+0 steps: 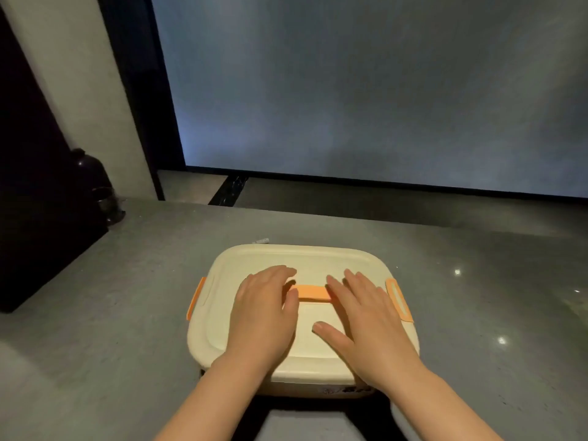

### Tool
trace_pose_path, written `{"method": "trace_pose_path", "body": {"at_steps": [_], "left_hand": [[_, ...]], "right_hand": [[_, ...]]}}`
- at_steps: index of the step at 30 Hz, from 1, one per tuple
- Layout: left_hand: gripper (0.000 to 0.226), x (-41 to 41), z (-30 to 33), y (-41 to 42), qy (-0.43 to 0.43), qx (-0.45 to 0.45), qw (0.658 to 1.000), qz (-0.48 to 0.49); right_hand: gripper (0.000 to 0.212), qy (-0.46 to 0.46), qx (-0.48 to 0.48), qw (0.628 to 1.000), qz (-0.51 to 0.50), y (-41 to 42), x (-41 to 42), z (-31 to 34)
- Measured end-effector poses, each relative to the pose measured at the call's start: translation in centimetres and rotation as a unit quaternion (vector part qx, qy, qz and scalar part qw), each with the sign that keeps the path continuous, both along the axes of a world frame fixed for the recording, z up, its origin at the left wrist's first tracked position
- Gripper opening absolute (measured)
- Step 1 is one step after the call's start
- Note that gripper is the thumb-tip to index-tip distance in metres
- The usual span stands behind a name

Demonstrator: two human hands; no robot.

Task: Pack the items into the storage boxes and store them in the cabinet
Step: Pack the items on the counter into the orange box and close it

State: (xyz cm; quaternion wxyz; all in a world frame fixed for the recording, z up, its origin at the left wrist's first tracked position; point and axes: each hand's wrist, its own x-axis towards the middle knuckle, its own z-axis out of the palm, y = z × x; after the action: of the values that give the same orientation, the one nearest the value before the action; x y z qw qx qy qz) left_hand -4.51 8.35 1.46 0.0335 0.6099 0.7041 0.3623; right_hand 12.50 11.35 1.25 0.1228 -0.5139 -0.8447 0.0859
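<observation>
Now, from my head view, the cream plastic storage box with its rounded lid (302, 316) sits on the grey stone counter (95, 329) just before me. My left hand (262, 313) and right hand (366, 323) lie flat on the lid, fingers straight, grasping nothing, either side of the orange top handle (313, 294). I judge I'm pressing the lid shut; next the orange side latches (399, 299) need snapping down before carrying it to the cabinet.

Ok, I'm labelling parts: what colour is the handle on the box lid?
Orange, on a cream lid; the handle shows in the head view.
</observation>
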Motion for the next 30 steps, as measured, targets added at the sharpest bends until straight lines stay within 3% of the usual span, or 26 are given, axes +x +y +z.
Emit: {"method": "trace_pose_path", "body": {"at_steps": [2, 5, 9, 17, 20, 25, 30], "left_hand": [[0.039, -3.5, -0.4, -0.8, 0.031, -0.046, 0.997, 0.059], [0.051, -6.8, -0.8, -1.3, 0.034, -0.126, 0.986, 0.099], [0.059, -7.9, -1.2, -1.6, -0.1, -0.155, 0.978, 0.097], [0.069, -8.4, -1.6, -1.7, -0.249, -0.16, 0.948, 0.122], [0.062, -8.4, -1.5, -1.7, -0.233, -0.155, 0.951, 0.132], [0.044, -7.8, -1.3, -2.1, -0.136, -0.101, 0.976, 0.135], [0.053, -7.8, -1.2, -2.2, -0.153, -0.085, 0.975, 0.139]], "right_hand": [[0.069, -0.012, -0.034, 0.998, 0.043, 0.1, -2.8, -0.4], [0.058, -0.029, -0.011, 0.997, 0.065, 0.5, -6.7, -0.8], [0.05, -0.026, 0.012, 0.997, 0.069, 0.8, -9.7, -1.3], [0.049, -0.015, 0.014, 0.997, 0.069, 0.7, -9.4, -1.2], [0.049, -0.013, 0.009, 0.997, 0.07, 0.7, -9.4, -1.2], [0.048, -0.01, 0.007, 0.998, 0.068, 0.7, -9.5, -1.3], [0.048, -0.013, 0.008, 0.998, 0.065, 0.8, -9.5, -1.3]]}}
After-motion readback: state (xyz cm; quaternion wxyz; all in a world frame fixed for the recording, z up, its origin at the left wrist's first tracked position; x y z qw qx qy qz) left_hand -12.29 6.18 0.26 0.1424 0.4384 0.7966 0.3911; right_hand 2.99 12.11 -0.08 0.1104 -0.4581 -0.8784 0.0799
